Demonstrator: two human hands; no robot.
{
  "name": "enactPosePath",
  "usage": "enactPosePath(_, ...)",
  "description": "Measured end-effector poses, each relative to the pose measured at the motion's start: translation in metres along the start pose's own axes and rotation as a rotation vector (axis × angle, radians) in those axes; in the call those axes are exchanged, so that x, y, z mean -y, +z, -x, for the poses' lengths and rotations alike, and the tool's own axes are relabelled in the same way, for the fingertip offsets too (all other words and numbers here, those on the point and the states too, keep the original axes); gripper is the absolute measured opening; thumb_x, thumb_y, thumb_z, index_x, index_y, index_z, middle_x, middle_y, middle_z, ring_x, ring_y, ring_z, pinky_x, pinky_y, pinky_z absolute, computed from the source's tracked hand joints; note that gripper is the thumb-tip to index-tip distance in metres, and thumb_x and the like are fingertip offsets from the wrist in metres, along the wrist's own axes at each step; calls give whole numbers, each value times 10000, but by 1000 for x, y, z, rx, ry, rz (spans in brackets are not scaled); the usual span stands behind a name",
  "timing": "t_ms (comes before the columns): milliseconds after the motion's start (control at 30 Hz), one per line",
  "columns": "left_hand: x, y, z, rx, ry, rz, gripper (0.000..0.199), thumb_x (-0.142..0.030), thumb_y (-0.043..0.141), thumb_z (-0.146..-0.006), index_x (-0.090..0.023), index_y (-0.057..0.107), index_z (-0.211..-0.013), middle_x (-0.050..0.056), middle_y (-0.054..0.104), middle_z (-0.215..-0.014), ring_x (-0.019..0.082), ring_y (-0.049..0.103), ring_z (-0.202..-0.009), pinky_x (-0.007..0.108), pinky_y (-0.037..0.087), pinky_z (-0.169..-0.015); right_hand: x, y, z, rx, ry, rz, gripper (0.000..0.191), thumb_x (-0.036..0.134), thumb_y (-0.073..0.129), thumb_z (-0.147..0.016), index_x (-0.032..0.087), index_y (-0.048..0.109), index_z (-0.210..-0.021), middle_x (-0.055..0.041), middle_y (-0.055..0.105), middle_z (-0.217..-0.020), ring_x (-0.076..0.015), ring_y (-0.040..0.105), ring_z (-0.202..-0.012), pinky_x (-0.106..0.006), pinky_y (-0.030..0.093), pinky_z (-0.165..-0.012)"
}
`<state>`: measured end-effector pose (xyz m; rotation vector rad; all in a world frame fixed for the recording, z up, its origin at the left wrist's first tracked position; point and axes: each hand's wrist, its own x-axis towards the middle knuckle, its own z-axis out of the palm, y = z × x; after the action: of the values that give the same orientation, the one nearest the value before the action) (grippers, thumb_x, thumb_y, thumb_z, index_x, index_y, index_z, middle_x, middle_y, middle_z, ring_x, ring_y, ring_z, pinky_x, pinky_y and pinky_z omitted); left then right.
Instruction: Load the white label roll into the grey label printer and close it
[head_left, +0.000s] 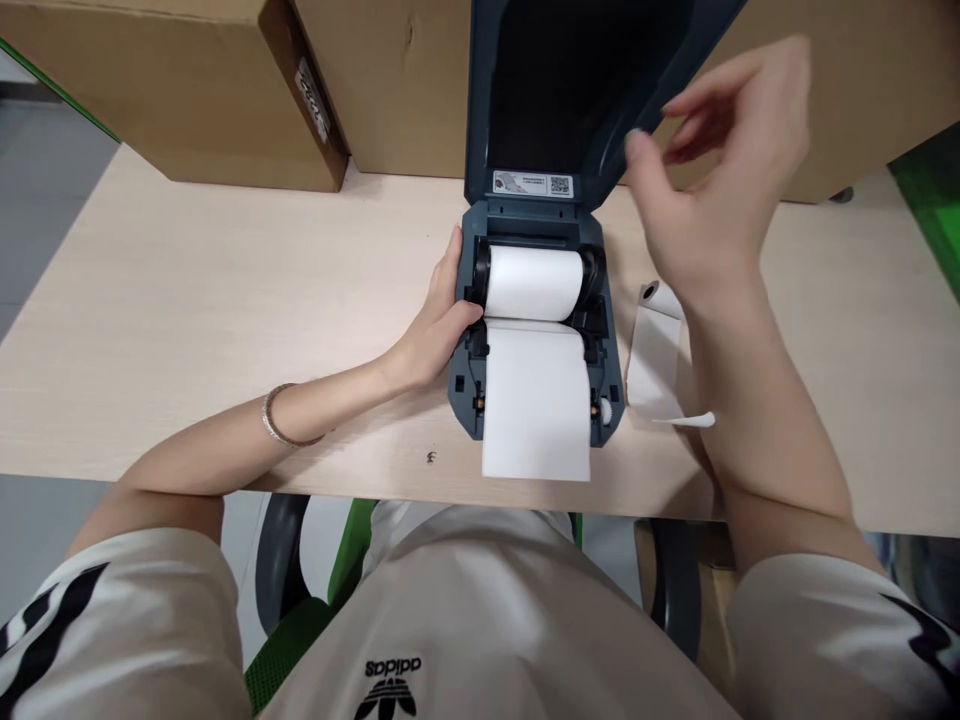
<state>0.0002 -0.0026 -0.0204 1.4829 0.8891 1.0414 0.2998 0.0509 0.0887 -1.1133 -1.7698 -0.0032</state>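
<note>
A dark blue-grey label printer (611, 365) lies on the table with its lid (581, 95) tipped up and back. Inside, a white paper roll (534, 283) sits between black holders. Its paper strip (536, 405) runs forward over the printer's front edge. My left hand (435, 330) grips the printer's left side, thumb over the rim near the roll. Raised beside the lid's right edge, my right hand (720, 180) has its thumb and fingers apart, with nothing visible between them. A sticker with a printed code (534, 184) is at the lid's hinge end.
Right of the printer lies a small loose paper roll (660, 298) with its strip unrolled and curled at the end. Large cardboard boxes (187, 100) stand along the back of the pale wooden table (225, 290). A small dark scrap (431, 457) lies near the front edge.
</note>
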Motion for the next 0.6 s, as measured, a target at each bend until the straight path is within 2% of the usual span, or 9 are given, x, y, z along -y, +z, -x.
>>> enactPosePath(67,-1,-4,2,23,37,-59,1064,-460,765,-989,-340,282,-1930,-41,170,-2108,377,-36,-1993,535,73,-1660,22,-5,4,225,-103,59,243,459,736,-1054,263,732,-1197,-143,750,-1292,-325,729,-1144,-523,610,-1038)
enactPosePath(133,2,-9,2,67,67,-117,1108,-444,724,-1005,-267,183,-1956,-13,115,-2117,366,-32,-1992,497,75,-1660,42,-5,9,528,-121,116,434,559,702,-1098,263,769,-1408,-155,766,-1423,-387,740,-1326,-577,593,-1177)
enactPosePath(200,7,-14,1,108,78,-157,1109,-443,695,-1030,-277,119,-1963,-39,75,-2119,362,-42,-1990,490,68,-1659,55,-1,13,800,-94,213,604,603,665,-1115,239,737,-1591,-168,758,-1550,-428,738,-1412,-618,562,-1253)
enactPosePath(233,9,-15,1,110,83,-168,1076,-458,682,-1052,-309,124,-1960,-61,80,-2117,365,-49,-1989,504,58,-1660,59,2,14,874,-78,263,669,614,685,-1093,214,730,-1627,-178,762,-1570,-448,742,-1422,-629,557,-1260)
enactPosePath(333,15,-16,0,71,118,-186,952,-525,650,-1107,-386,206,-1938,-81,146,-2109,383,-42,-1990,570,32,-1659,64,11,17,936,-68,383,773,588,796,-991,150,738,-1625,-204,796,-1520,-484,755,-1406,-631,559,-1249)
enactPosePath(467,19,-14,0,77,176,-209,912,-567,622,-1129,-422,218,-1933,-72,180,-2104,394,50,-1991,597,65,-1655,69,14,13,981,-53,448,700,473,823,-916,150,750,-1533,-191,817,-1449,-461,782,-1324,-581,592,-1157)
enactPosePath(600,21,-15,0,92,202,-221,905,-583,593,-1144,-437,185,-1939,-65,168,-2106,413,118,-1982,615,98,-1650,76,9,8,976,-24,452,742,422,802,-866,167,696,-1554,-184,773,-1531,-445,754,-1371,-564,607,-1151)
